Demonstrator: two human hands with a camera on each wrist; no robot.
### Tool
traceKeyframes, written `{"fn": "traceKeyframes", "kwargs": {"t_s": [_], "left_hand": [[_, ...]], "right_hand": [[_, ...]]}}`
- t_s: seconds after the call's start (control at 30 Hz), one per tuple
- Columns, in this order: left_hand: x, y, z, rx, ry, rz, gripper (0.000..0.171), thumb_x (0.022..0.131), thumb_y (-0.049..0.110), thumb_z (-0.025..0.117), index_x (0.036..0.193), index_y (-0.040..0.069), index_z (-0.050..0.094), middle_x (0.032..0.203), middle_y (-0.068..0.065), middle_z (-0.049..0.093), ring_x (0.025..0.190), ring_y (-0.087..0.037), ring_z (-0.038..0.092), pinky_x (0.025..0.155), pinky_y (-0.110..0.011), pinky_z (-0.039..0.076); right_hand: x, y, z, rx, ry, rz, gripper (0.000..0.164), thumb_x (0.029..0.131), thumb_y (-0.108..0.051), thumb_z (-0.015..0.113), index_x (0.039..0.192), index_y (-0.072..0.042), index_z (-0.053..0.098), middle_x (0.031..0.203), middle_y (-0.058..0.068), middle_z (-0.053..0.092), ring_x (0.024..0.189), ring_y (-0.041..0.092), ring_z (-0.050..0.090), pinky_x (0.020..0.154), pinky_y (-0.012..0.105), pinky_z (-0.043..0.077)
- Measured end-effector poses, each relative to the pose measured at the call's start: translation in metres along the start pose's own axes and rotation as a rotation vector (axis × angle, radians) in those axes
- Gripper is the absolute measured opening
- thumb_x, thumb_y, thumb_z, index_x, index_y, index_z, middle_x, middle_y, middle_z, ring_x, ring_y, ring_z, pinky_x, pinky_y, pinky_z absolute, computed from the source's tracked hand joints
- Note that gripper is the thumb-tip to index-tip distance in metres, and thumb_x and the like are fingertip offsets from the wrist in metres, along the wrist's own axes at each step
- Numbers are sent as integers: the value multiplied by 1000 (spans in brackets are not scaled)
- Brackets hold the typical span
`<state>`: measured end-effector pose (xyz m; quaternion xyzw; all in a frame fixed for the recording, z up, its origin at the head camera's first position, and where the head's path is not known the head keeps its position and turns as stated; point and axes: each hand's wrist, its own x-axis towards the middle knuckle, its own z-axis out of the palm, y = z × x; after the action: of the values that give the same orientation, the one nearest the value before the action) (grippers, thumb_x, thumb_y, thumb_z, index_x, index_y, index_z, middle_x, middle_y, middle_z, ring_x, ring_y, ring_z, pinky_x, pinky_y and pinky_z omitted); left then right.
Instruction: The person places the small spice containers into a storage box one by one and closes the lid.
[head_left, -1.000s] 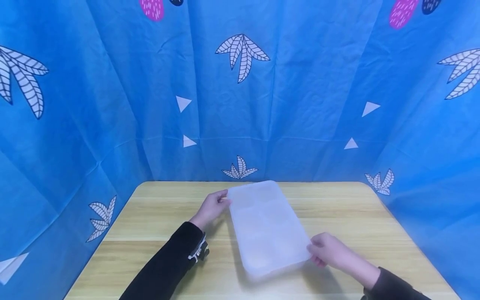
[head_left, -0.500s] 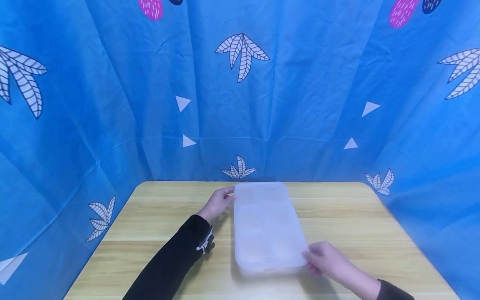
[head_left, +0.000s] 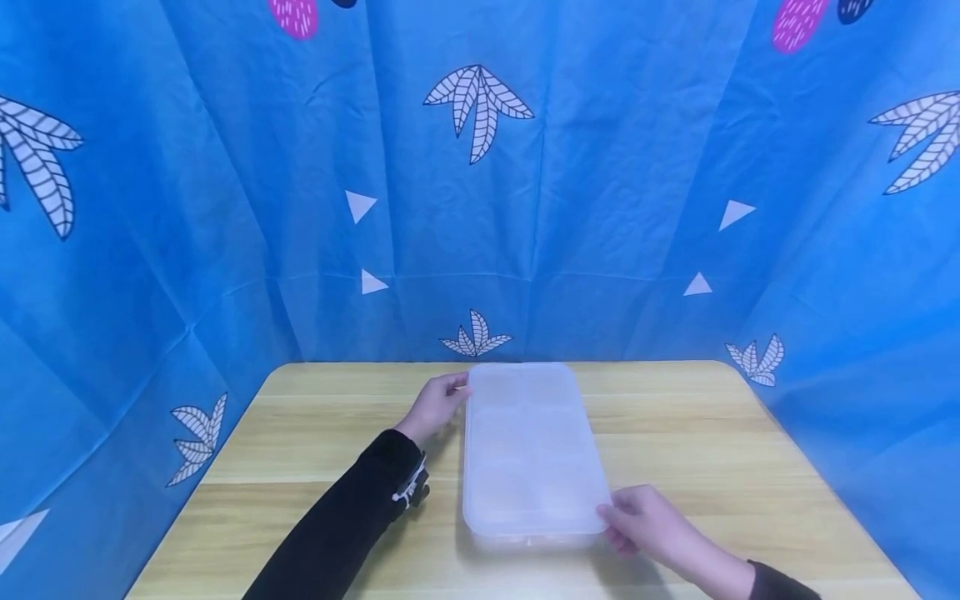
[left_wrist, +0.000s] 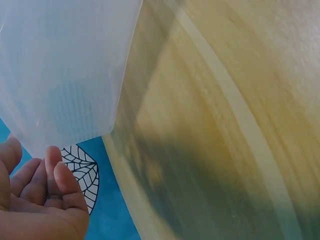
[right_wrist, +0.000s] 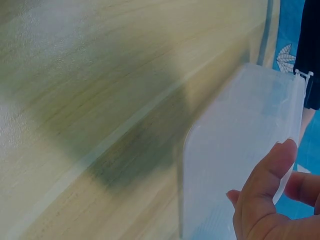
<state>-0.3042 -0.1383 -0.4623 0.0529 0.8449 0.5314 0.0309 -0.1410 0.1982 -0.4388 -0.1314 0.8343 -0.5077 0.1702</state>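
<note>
A translucent white plastic box (head_left: 532, 450) with a lid and several faint compartments lies lengthwise in front of me in the head view. At its far left corner, my left hand (head_left: 437, 407) holds the rim between thumb and fingers. My right hand (head_left: 648, 521) pinches the near right corner. In the left wrist view, the curled fingertips (left_wrist: 53, 160) sit right at the box's edge, under its clear ribbed wall (left_wrist: 75, 105). Seen from the right wrist, the thumb and fingers close on the box's corner from either side, and its smooth side (right_wrist: 235, 150) faces the camera.
The box is over a light wood-grain table (head_left: 705, 433) with rounded far corners. A blue patterned curtain (head_left: 615, 167) hangs behind and along both sides. Black sleeves cover both forearms, and a dark device with a white clip (head_left: 412, 490) is worn at the left wrist.
The box has turned from a slant to nearly straight, its near end swinging left with my right hand. My left hand moved slightly right. In the last half second little has shifted.
</note>
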Motion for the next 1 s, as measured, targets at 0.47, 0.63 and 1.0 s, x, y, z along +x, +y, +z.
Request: {"fn": "traceKeyframes", "kwargs": {"t_s": [0.47, 0.63, 1.0], "left_hand": [[-37, 5, 9, 201, 121, 19, 36, 102, 25, 58, 131, 3, 61, 122, -12, 65, 108, -28, 64, 90, -43, 55], [-60, 12, 15, 329, 165, 14, 36, 102, 26, 57, 128, 2, 63, 118, -11, 67, 103, -28, 66, 87, -44, 56], [-79, 19, 33, 476, 215, 48, 40, 101, 32, 57, 123, 0, 65, 96, -8, 69, 86, -24, 66, 73, -41, 56]], "right_hand": [[29, -8, -12, -273, 148, 94, 38, 100, -35, 58, 94, 0, 71, 56, 2, 54, 47, 15, 49, 47, 30, 45], [56, -9, -11, -266, 261, 133, 41, 102, -34, 55, 102, 3, 72, 65, 7, 59, 57, 20, 56, 53, 34, 50], [100, 1, -15, -285, 348, 107, 55, 106, -36, 47, 128, 13, 58, 122, 30, 63, 111, 44, 62, 92, 54, 53]]}}
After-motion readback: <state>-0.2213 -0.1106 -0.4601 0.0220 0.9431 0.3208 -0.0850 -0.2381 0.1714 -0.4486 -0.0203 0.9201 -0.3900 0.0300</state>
